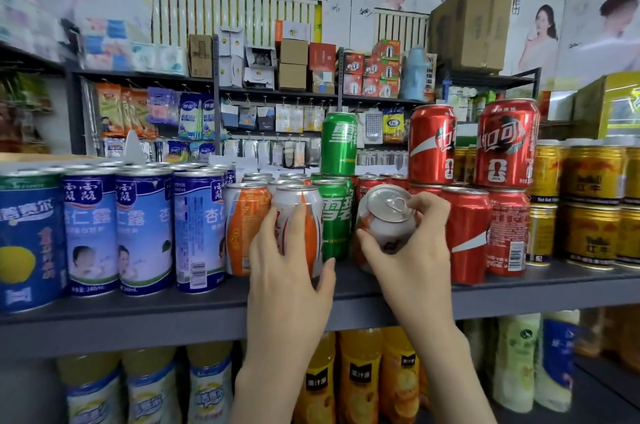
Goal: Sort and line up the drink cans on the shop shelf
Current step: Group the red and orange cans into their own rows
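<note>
Bare front strip of shelf [138, 312]; tightly packed cans [145, 226] behind, stacked red cans [431, 146] right.

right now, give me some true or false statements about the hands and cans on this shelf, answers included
1. The right hand holds a tilted can with its top towards the camera. True.
2. The left hand hangs free below the shelf. False: it holds the upright white and orange can.
3. A green can stands stacked on top of the cans below it. True.
4. The gold cans are left of the blue cans. False: the gold cans are at the far right and the blue cans are on the left.
</note>
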`<state>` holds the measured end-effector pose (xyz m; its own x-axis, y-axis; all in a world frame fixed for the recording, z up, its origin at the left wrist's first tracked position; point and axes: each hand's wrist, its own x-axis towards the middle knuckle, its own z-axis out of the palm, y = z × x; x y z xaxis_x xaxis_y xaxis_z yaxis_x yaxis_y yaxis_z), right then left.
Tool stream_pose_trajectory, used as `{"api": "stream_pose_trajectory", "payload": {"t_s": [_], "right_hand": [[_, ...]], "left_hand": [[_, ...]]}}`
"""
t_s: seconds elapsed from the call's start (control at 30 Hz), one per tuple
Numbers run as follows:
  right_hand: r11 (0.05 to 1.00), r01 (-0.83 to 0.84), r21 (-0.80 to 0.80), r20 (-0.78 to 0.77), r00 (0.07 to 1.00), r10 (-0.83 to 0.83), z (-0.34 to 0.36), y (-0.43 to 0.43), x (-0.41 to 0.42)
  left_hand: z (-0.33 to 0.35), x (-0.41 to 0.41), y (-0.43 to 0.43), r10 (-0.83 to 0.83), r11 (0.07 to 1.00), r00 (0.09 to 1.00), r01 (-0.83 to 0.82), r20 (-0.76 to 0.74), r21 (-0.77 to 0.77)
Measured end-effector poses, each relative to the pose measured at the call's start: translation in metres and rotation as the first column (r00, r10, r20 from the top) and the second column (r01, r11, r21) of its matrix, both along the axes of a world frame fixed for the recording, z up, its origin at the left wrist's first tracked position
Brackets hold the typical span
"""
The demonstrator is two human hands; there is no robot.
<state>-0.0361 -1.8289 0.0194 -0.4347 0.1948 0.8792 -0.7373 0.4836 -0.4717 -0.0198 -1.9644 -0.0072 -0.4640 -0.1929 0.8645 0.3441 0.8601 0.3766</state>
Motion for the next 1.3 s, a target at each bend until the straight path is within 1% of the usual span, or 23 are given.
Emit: {"api": "stream_pose_trajectory", "payload": {"t_s": [0.1, 0.17, 0.27, 0.33, 0.43, 0.47, 0.63, 0.73, 0.87, 1.0, 1.1, 1.2, 1.3], "right_hand": [[0.996, -0.056, -0.066, 0.012, 0.998, 0.057, -0.001, 0.005, 0.023], [0.988, -0.107, -0.114, 0.034, 0.993, 0.112, 0.0, 0.009, 0.035], [0.975, -0.145, -0.166, 0.046, 0.987, 0.155, 0.001, 0.012, 0.047], [0.961, -0.188, -0.203, 0.06, 0.977, 0.204, 0.0, 0.013, 0.054], [0.938, -0.259, -0.232, 0.1, 0.952, 0.288, -0.002, 0.012, 0.062], [0.932, -0.279, -0.23, 0.112, 0.944, 0.31, -0.002, 0.01, 0.064], [0.91, -0.379, -0.17, 0.157, 0.901, 0.405, -0.002, 0.003, 0.066], [0.888, -0.443, -0.12, 0.173, 0.872, 0.458, -0.004, -0.002, 0.065], [0.859, -0.508, -0.066, 0.224, 0.831, 0.509, -0.006, -0.01, 0.062], [0.83, -0.557, -0.027, 0.273, 0.794, 0.543, -0.009, -0.018, 0.059], [0.811, -0.586, -0.01, 0.282, 0.776, 0.564, -0.009, -0.021, 0.057], [0.837, -0.547, 0.007, 0.274, 0.806, 0.524, -0.007, -0.022, 0.048], [0.897, -0.433, 0.09, 0.26, 0.879, 0.399, -0.007, -0.024, 0.032]], "left_hand": [[-0.003, 0.004, 0.005, -0.087, 0.995, 0.996, 0.085, -0.027, -0.06], [-0.002, 0.008, 0.01, -0.115, 0.988, 0.992, 0.11, -0.044, -0.112], [0.001, 0.016, 0.018, -0.219, 0.967, 0.976, 0.218, 0.005, -0.133], [0.001, 0.021, 0.024, -0.304, 0.944, 0.95, 0.31, 0.074, -0.108], [0.001, 0.029, 0.031, -0.401, 0.916, 0.906, 0.401, 0.135, 0.028], [0.0, 0.031, 0.031, -0.41, 0.912, 0.901, 0.404, 0.139, 0.067], [-0.003, 0.041, 0.025, -0.375, 0.92, 0.919, 0.352, 0.124, 0.17], [-0.003, 0.044, 0.017, -0.38, 0.905, 0.918, 0.345, 0.109, 0.25], [-0.003, 0.048, 0.003, -0.395, 0.874, 0.91, 0.331, 0.124, 0.356], [-0.004, 0.055, -0.008, -0.425, 0.846, 0.896, 0.341, 0.132, 0.411], [-0.004, 0.06, -0.018, -0.412, 0.839, 0.901, 0.316, 0.135, 0.443], [-0.004, 0.064, -0.029, -0.376, 0.839, 0.914, 0.267, 0.151, 0.474], [-0.003, 0.065, -0.042, -0.314, 0.856, 0.934, 0.203, 0.168, 0.475]]}}
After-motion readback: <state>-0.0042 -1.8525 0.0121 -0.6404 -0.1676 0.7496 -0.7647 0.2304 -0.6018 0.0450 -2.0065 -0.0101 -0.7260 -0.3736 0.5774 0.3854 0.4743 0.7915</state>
